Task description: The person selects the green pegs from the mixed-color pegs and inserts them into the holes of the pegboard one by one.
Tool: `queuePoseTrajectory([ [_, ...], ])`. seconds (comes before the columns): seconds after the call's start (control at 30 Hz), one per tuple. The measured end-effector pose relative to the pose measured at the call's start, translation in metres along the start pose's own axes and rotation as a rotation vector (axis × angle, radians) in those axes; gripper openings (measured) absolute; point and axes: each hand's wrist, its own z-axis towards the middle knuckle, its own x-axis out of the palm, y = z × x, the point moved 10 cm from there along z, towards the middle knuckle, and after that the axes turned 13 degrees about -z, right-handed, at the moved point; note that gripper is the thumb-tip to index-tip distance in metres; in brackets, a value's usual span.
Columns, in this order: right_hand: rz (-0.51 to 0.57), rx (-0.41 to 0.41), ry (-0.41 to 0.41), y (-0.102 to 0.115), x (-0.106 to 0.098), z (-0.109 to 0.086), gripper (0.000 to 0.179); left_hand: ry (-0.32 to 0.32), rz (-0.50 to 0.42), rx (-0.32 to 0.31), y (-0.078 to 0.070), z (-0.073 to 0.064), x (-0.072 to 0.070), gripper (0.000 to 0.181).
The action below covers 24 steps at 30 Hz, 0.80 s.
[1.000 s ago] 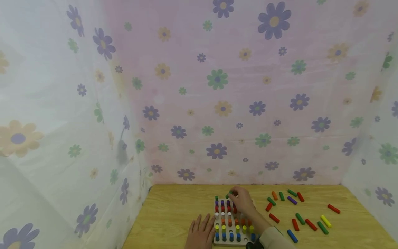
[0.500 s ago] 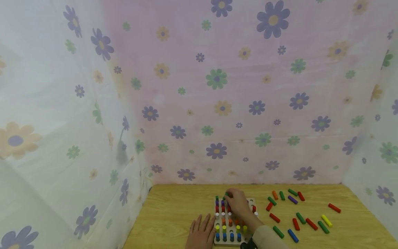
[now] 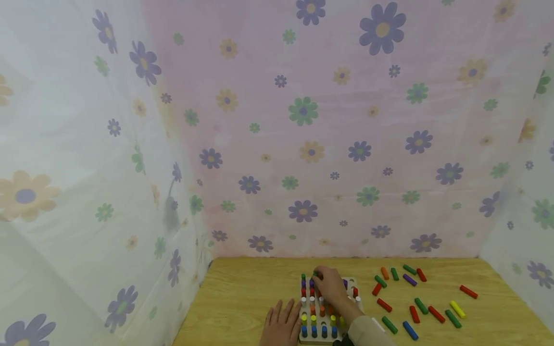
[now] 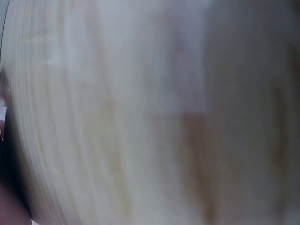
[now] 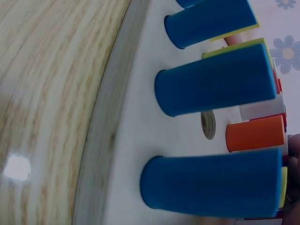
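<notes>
A pegboard (image 3: 318,342) stands near the table's front, with rows of blue, yellow, orange, white, red, purple and green pegs upright in it. Over its back row, my right hand (image 3: 332,287) pinches a green peg (image 3: 315,274); whether the peg is inside a hole is hidden by the fingers. My left hand (image 3: 282,323) rests flat at the board's left edge, fingers spread. Close up in the right wrist view are blue pegs (image 5: 211,185), an orange peg (image 5: 255,134) and an unfilled hole (image 5: 208,124). The left wrist view shows only a blurred, wood-grained surface.
Loose pegs lie scattered on the table right of the board, among them a yellow peg (image 3: 457,309), a blue peg (image 3: 410,330) and a purple peg (image 3: 409,279). Flower-patterned sheets (image 3: 329,120) close off the back and sides of the wood-grained table (image 3: 242,293).
My right hand has moved a little left and down with the green peg, to a spot beside the leftmost green peg. The left hand has stayed in place.
</notes>
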Motion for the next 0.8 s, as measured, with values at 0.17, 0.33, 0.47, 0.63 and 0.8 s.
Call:
queuePoseTrajectory([
  [0.17,-0.016,0.019,-0.005,-0.002,-0.001,-0.001,0.016,-0.009,0.003,0.009,-0.001,0.001,0.001,0.060],
  [0.33,-0.071,0.001,-0.008,-0.001,0.001,-0.003,0.017,-0.011,0.012,0.015,-0.001,0.001,0.001,0.060],
  [0.47,-0.118,-0.056,-0.026,0.004,0.002,-0.007,0.019,-0.016,0.025,0.018,-0.001,0.000,0.001,0.059],
  [0.63,-0.180,-0.123,-0.040,0.011,0.003,-0.010,0.020,-0.025,0.038,0.011,0.000,0.000,0.001,0.059],
  [0.8,-0.208,-0.125,-0.034,0.014,0.002,-0.011,0.020,-0.002,0.019,-0.009,0.002,0.002,0.003,0.062],
])
